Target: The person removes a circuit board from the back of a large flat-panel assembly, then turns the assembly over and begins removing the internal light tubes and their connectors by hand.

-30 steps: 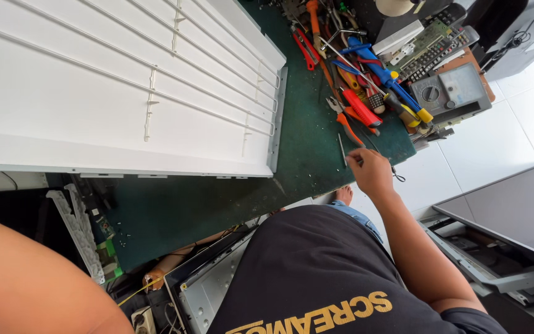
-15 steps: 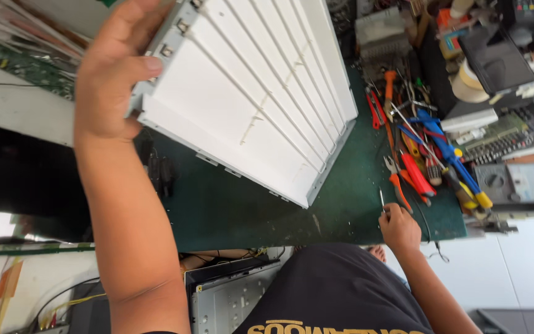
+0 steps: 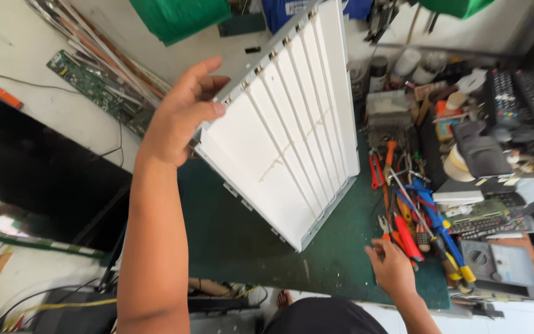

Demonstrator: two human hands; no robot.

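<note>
A large white ribbed panel (image 3: 292,136), a flat screen's back tray with thin light strips, stands tilted on one corner on the green mat (image 3: 242,235). My left hand (image 3: 180,111) grips its raised left edge and holds it up. My right hand (image 3: 394,266) rests on the mat at the near right, its fingers closed at a small tool beside the red-handled screwdrivers (image 3: 406,235). What it pinches is too small to tell.
A heap of pliers, screwdrivers and cutters (image 3: 428,216) lies right of the panel. Remote controls (image 3: 514,93), tape rolls and boxes crowd the far right. A green circuit board (image 3: 94,93) leans on the wall at left. A dark screen (image 3: 32,179) lies left.
My left hand has lifted the panel from lying flat to standing steeply on its corner. My view has swung left. My right hand stays at the tools.
</note>
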